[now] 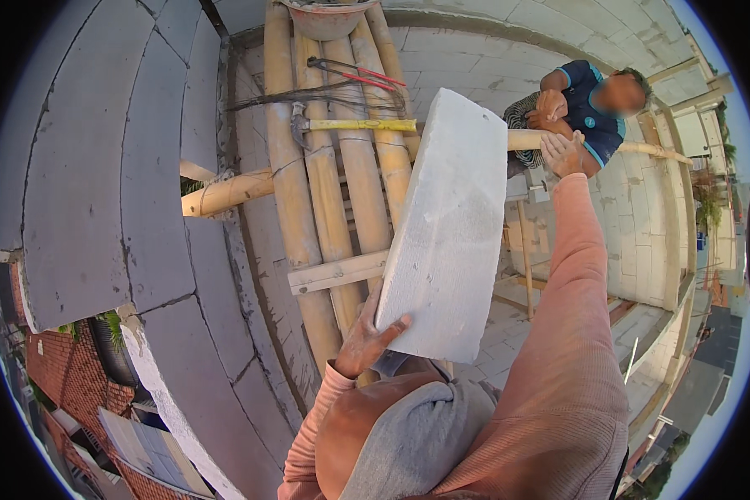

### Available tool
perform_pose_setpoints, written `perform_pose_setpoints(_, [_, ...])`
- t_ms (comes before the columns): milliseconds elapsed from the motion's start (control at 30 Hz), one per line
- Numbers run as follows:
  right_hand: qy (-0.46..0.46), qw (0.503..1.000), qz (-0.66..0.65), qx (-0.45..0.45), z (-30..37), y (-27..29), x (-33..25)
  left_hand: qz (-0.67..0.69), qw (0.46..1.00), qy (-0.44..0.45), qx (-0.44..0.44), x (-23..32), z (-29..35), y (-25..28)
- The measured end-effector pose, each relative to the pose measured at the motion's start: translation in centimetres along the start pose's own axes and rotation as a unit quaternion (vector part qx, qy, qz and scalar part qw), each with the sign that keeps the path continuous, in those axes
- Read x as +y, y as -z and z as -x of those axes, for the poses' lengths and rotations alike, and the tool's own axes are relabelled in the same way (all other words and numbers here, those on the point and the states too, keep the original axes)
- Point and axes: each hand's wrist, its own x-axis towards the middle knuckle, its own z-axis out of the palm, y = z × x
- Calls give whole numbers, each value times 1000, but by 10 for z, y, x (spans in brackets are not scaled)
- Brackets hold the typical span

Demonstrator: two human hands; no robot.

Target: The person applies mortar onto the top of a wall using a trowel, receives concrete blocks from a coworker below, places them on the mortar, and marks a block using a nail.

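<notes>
A pale aerated concrete block (446,225) stands tilted in front of me, its long side running away from me. My left hand (367,337) grips its near left corner, with the thumb on the broad face and the fingers around the edge. My right hand (563,154) reaches out to the far right, fingers apart and holding nothing. It is in front of a bamboo pole (642,148) and close to a co-worker's arm; whether it touches either I cannot tell. The co-worker (596,104) sits beyond, arms bent in front.
Lashed bamboo poles (354,179) form a platform, crossed by a short wooden batten (337,273). On them lie a yellow-handled claw hammer (358,125), red-handled pincers (379,80), loose wire (267,98) and a tub (329,21). A block wall (162,225) rises at left, above tiled roofs (71,375) below.
</notes>
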Motion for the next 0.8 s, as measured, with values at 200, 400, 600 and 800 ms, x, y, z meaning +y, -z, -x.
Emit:
perform_pose_setpoints(200, [5,998,67,6,-15,-2,-16,14,1000,11,-1,-7,-1,4])
perform_pose_setpoints(400, [-30,998,36,-36,-13,14,-31,0,1000,1,-9,-10,-2,5])
perform_pose_setpoints(600, [-166,927,329,-73,54,39,30,-78,996,-41,11,-23,-5,4])
perform_pose_setpoints(800, [-269,899,337,-81,79,8,102,-31,998,-42,36,-39,-5,2])
